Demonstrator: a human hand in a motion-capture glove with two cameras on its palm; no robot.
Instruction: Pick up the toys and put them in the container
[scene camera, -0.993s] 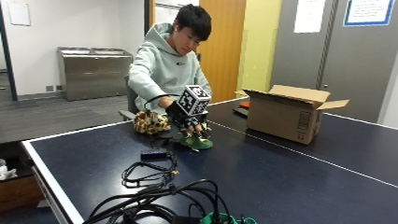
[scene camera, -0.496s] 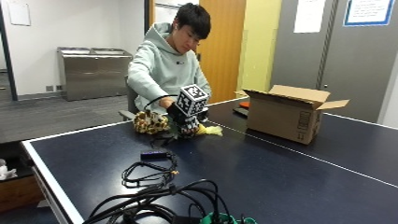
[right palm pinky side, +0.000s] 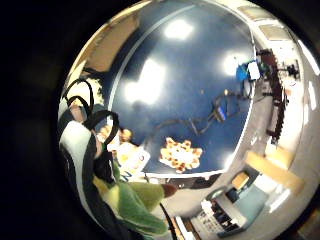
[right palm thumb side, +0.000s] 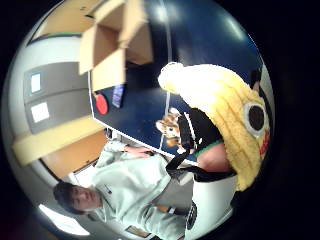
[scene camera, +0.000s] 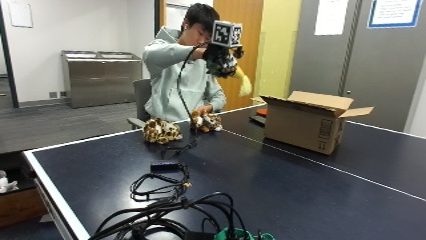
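High above the counter (scene camera: 279, 185), your hand (scene camera: 223, 57) grips the yellow toy (scene camera: 243, 82). Two toys (scene camera: 183, 129) wait far left (none seen boxed yet); the container (scene camera: 309, 122) sits right.

Fuzzy plush toy (right palm thumb side: 227, 112), matt cardboard box (scene camera: 307, 126), glossy tabletop (scene camera: 279, 185)

A steel cabinet (scene camera: 101, 77) stands against the white wall (scene camera: 80, 30), beside an orange door (scene camera: 243, 50).
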